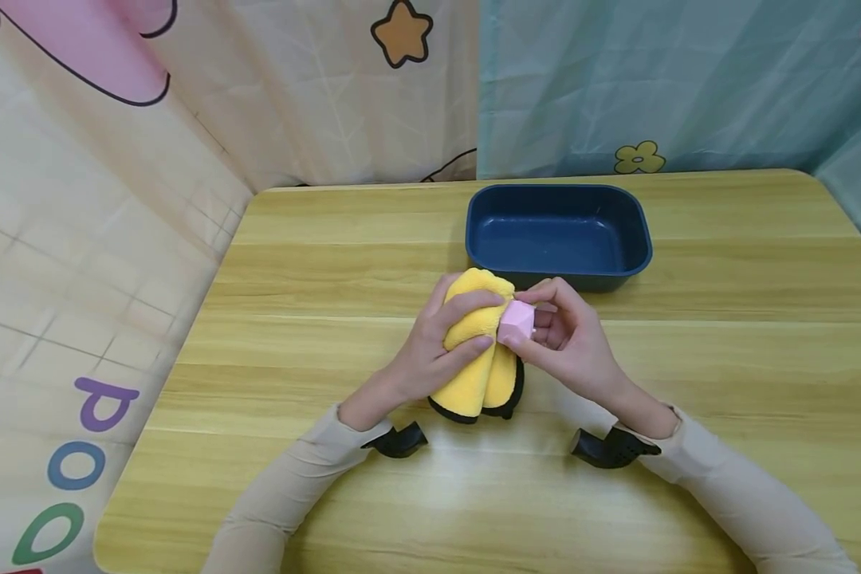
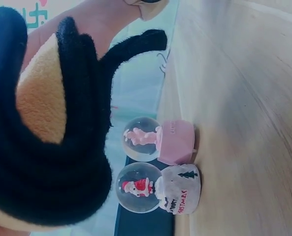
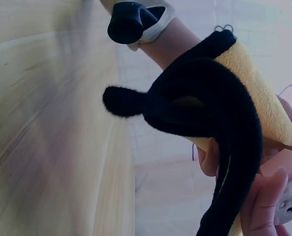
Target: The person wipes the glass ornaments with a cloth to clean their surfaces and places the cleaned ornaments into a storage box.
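Left hand (image 1: 430, 344) grips yellow plush black-trimmed cloth (image 1: 482, 376), mid-frame, long axis running top to bottom. Right hand (image 1: 579, 344) pinches pink faceted block (image 1: 516, 320) against it, pale round end facing right-wrist view's lower right. Wood-grain desk (image 1: 746, 367); cartoon-print curtains (image 1: 581, 80) behind.

Got two hands (image 1: 426, 344) (image 1: 575, 339) in this, plus one yellow cloth (image 1: 473, 383) with black trim, one pink faceted piece (image 1: 516, 320), one dark blue bin (image 1: 556, 243) and one table (image 1: 746, 383). Standing snow globes (image 2: 173, 142) (image 2: 178, 189) come to two in my left wrist view, one pink-based, one white-based. Then there's two beige sleeves (image 1: 280, 486) (image 1: 753, 494) on me, two black gadgets (image 1: 399, 441) (image 1: 610, 449) at my cuffs, and one orange star (image 1: 402, 33) and one yellow flower (image 1: 639, 158) on the curtains (image 1: 574, 88).
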`<state>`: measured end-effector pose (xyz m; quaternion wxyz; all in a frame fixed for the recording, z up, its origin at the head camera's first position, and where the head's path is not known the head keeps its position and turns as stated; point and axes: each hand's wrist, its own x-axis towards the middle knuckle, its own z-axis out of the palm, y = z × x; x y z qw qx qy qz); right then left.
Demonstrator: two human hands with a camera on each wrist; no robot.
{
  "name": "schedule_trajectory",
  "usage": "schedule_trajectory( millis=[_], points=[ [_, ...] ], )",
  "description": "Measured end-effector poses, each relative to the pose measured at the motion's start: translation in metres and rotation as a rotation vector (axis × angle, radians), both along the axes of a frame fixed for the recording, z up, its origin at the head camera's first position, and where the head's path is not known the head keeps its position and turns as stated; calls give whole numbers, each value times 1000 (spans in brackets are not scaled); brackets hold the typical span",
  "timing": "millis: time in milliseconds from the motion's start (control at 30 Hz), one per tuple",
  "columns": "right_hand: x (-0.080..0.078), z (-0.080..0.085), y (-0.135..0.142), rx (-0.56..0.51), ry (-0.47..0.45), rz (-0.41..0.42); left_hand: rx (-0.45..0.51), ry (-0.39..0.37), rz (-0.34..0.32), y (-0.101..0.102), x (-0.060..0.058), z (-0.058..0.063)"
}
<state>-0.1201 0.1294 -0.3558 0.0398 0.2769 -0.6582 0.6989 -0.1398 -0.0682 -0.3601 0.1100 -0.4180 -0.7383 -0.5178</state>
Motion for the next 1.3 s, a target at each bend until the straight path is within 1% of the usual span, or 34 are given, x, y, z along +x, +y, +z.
schedule_trajectory(
  millis=[133,300,400,567,733,833,1033,1133,1233,1300],
  points=[
    [0,-2,-2,8,95,-15,-6,-15,-7,-2,0,1],
    [-3,-4,-5,-57,284,-1,-6,-19,-19,-3,0,2],
    [-3,-4,-6,-47,393,-13,-5,-19,-25,-3,1,4],
    [-3,-3,-6,45,551,-94,-7,-35,-40,-4,1,7],
    [-5,-4,-7,168,727,-238,-4,-81,-45,-4,2,7],
    [-6,-4,-7,207,820,-288,4,-112,-52,-4,2,7],
    [-9,-6,-6,245,952,-268,4,-173,-68,-4,3,6],
    [-10,-6,-5,273,1018,-275,-3,-195,-72,-5,3,6],
    [-11,-5,-4,301,1056,-283,-7,-209,-74,-5,3,7],
    [-11,-5,-3,319,1066,-286,-10,-212,-71,-5,3,7]
  ],
)
